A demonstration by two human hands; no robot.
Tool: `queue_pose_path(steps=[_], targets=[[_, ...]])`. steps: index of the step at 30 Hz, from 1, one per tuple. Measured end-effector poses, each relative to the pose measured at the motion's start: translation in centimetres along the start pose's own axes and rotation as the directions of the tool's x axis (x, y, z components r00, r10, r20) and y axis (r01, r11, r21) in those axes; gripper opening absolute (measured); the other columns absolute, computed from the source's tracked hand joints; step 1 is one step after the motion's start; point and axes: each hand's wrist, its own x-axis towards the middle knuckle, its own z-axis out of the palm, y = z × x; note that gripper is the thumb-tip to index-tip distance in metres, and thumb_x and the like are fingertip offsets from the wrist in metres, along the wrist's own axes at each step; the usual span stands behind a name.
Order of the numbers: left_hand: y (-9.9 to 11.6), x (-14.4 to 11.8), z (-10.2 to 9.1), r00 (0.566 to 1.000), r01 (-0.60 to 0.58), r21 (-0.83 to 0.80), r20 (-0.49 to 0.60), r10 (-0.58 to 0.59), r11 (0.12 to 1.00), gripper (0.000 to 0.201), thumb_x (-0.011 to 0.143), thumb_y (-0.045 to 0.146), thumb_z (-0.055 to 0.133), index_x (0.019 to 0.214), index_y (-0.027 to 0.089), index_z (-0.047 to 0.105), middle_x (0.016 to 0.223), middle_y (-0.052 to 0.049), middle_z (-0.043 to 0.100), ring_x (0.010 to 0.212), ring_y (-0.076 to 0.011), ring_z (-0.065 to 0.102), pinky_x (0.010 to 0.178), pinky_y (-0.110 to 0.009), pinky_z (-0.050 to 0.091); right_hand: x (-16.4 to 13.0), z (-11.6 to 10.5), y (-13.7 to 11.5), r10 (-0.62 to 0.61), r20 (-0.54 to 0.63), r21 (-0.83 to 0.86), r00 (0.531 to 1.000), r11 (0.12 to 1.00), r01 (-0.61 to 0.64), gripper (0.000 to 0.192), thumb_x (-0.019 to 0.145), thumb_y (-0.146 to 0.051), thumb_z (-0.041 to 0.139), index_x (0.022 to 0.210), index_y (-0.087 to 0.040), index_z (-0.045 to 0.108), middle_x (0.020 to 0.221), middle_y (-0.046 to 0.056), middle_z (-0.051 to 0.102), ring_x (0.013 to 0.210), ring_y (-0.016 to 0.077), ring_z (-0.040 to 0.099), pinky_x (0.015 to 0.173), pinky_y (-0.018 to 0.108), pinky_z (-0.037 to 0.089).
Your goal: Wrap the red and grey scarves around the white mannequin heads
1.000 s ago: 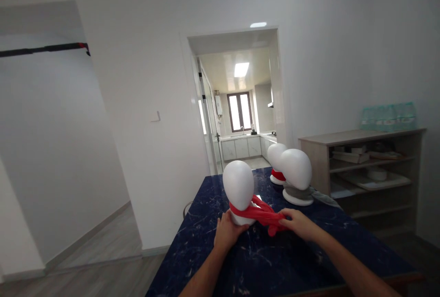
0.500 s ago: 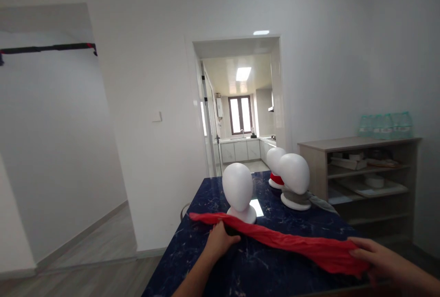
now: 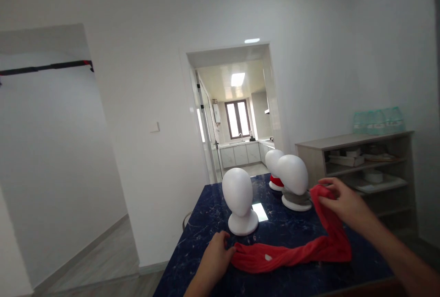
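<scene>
Head view: your left hand (image 3: 213, 260) is pinning one end of the red scarf (image 3: 292, 253) against the dark blue worktop (image 3: 285, 226), fingers closed on the cloth. Your right hand (image 3: 343, 203) is lifting the other end above the worktop, fingers clamped on the fabric; the middle of the scarf is lying along the near edge. A bare white mannequin head (image 3: 239, 200) is standing just behind the scarf, two more heads (image 3: 293, 181) farther back; a wooden shelf (image 3: 364, 164) is standing right.

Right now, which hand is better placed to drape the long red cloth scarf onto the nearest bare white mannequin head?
Probably the left hand: it grips the long red cloth scarf just below the nearest bare white mannequin head. The right hand holds the other end up, farther off.
</scene>
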Motion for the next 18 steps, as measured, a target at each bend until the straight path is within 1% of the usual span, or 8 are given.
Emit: queue_pose_path(steps=[3,5,8,10,12,14,16,18], targets=[[0.2,4.3,0.7,0.999,0.013,-0.078,-0.033,-0.015,0.997,0.051,0.078,0.032,0.073,0.127,0.019,0.067,0.127,-0.014,0.074,0.118,-0.0333,0.069,0.101,-0.039,0.052,-3.9,8.9,-7.1,-0.241,0.056,-0.127,0.969,0.961,0.246,0.050,0.084,-0.029,0.067,0.133,-0.020,0.065,0.122,0.014,0.075,0.110,0.0295,0.068,0.099,0.043,0.051],[0.6,6.9,1.2,0.998,0.034,-0.134,-0.048,-0.041,0.990,0.064,0.072,0.030,0.081,0.133,0.016,0.065,0.143,-0.019,0.067,0.137,-0.0379,0.059,0.112,-0.041,0.047,-7.5,14.9,-10.5,-0.396,0.183,-0.169,0.900,0.889,0.425,0.052,0.081,-0.011,0.061,0.132,-0.023,0.067,0.126,0.011,0.073,0.117,0.0309,0.063,0.107,0.046,0.044],[1.2,9.5,2.1,0.997,0.071,-0.295,-0.017,-0.080,0.953,0.081,0.068,0.033,0.089,0.141,0.011,0.059,0.151,-0.023,0.061,0.146,-0.0403,0.052,0.118,-0.042,0.043,-12.7,23.1,-11.7,-0.419,0.344,-0.173,0.840,0.851,0.495,0.046,0.085,-0.006,0.056,0.124,-0.025,0.069,0.120,0.010,0.073,0.114,0.0321,0.062,0.104,0.046,0.044],[1.5,10.4,2.8,0.997,0.074,-0.383,0.019,-0.072,0.921,0.084,0.071,0.033,0.089,0.145,0.010,0.055,0.145,-0.022,0.067,0.137,-0.0384,0.061,0.114,-0.042,0.048,-15.2,27.3,-10.5,-0.359,0.395,-0.152,0.846,0.882,0.445,0.042,0.086,-0.007,0.058,0.122,-0.025,0.069,0.127,0.009,0.071,0.118,0.0330,0.062,0.105,0.047,0.045],[1.7,10.9,3.6,0.999,0.053,-0.423,0.010,-0.053,0.905,0.084,0.071,0.029,0.089,0.146,0.012,0.055,0.139,-0.019,0.071,0.129,-0.0359,0.067,0.110,-0.041,0.052,-16.9,30.1,-8.6,-0.270,0.462,-0.156,0.845,0.913,0.377,0.047,0.079,-0.011,0.069,0.125,-0.022,0.068,0.135,0.012,0.067,0.124,0.0373,0.060,0.108,0.050,0.046],[2.0,11.4,4.3,0.998,0.021,-0.454,-0.043,-0.045,0.891,0.087,0.068,0.024,0.091,0.146,0.014,0.055,0.139,-0.019,0.071,0.129,-0.0345,0.068,0.110,-0.039,0.053,-17.8,31.3,-7.3,-0.200,0.529,-0.156,0.825,0.932,0.327,0.051,0.074,-0.015,0.075,0.125,-0.020,0.068,0.136,0.015,0.066,0.127,0.0401,0.059,0.111,0.052,0.045],[2.1,11.7,5.0,0.994,0.000,-0.483,-0.093,-0.051,0.876,0.087,0.068,0.022,0.092,0.146,0.016,0.054,0.141,-0.018,0.070,0.130,-0.0334,0.067,0.109,-0.038,0.054,-18.0,30.9,-6.9,-0.214,0.564,-0.103,0.797,0.940,0.325,0.050,0.075,-0.019,0.075,0.124,-0.020,0.069,0.137,0.015,0.066,0.128,0.0384,0.059,0.112,0.050,0.046],[2.1,12.1,5.5,0.990,0.009,-0.490,-0.120,-0.078,0.872,0.085,0.071,0.022,0.091,0.147,0.017,0.052,0.142,-0.018,0.069,0.128,-0.0325,0.068,0.107,-0.038,0.055,-17.7,29.1,-7.2,-0.297,0.536,-0.026,0.790,0.930,0.367,0.050,0.078,-0.020,0.073,0.127,-0.022,0.068,0.144,0.013,0.063,0.132,0.0360,0.057,0.117,0.048,0.043]])
